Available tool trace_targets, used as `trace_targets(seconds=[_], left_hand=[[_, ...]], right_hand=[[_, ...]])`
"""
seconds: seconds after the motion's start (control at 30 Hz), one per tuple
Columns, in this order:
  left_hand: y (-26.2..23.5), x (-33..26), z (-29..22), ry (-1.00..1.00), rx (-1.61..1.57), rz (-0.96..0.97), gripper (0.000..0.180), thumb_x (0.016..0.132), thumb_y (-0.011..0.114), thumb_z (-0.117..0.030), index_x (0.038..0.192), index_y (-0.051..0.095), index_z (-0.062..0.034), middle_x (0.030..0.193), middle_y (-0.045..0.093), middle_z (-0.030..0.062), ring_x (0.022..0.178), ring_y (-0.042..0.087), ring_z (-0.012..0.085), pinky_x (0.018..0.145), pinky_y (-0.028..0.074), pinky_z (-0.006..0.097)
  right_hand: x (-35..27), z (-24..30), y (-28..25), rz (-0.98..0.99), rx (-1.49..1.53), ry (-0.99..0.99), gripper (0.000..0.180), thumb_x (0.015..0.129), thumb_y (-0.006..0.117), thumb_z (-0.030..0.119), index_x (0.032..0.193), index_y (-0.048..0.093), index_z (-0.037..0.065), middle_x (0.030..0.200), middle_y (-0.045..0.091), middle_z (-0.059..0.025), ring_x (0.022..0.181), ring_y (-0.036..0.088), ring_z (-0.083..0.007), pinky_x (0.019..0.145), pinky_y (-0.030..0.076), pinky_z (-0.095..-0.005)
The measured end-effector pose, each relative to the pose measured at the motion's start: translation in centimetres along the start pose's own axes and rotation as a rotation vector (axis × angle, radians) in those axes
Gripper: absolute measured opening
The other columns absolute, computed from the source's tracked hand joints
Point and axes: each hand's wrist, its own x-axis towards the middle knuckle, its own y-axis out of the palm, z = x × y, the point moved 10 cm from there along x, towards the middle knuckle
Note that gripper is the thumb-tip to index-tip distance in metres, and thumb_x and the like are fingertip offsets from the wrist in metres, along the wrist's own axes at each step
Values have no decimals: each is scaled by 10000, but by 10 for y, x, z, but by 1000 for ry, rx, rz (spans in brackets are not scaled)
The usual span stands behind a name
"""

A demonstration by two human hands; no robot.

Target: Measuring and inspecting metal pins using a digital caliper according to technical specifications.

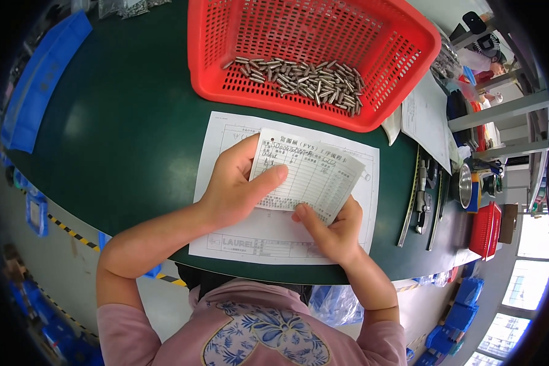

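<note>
A person's left hand (235, 186) and right hand (332, 229) both pinch a small printed slip (311, 174), thumbs pressed on its face, holding it just above a larger white form (226, 235) lying on the dark green desk (128, 122). Beyond the papers, a red plastic basket (409, 67) holds a heap of small metal pins (305, 79).

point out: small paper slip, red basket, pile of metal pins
small paper slip (311, 174), head view, middle of its printed table.
red basket (409, 91), head view, right side wall.
pile of metal pins (305, 79), head view, centre of the heap inside the basket.
</note>
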Motion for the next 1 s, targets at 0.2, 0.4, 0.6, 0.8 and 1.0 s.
trace_targets(seconds=[0.2,0.4,0.6,0.8,1.0], left_hand=[[-6,0,2,-11,-16,-43,269,836,498,-87,1074,466,34,991,557,80,882,519,92,757,436,244],[-8,-2,2,0,36,-84,269,834,498,-84,1077,468,25,1001,555,85,908,516,106,786,427,256],[-11,-2,4,-6,55,-101,240,824,512,-94,1022,498,41,978,568,80,890,515,106,767,425,259],[-11,-2,5,-2,72,-116,241,808,536,-96,1004,506,42,961,577,79,882,519,106,763,429,260],[-12,-3,2,-3,134,-146,223,804,538,-84,984,515,47,940,585,80,860,528,102,738,440,253]], right_hand=[[-1,0,0,1,-1,0,171,759,582,0,919,540,-41,728,624,-81,655,581,-96,574,467,-218],[-1,3,5,45,-57,-25,182,755,582,-2,926,536,-41,728,617,-83,653,575,-96,575,463,-225],[-1,3,4,31,-140,7,97,768,564,4,851,574,-45,708,614,-70,643,578,-116,578,464,-224],[-1,5,6,35,-146,-32,100,768,561,0,855,572,-47,711,613,-71,641,575,-113,577,461,-222],[-2,0,7,46,-138,-22,104,768,554,-10,862,567,-52,720,612,-73,654,578,-114,589,463,-221]])
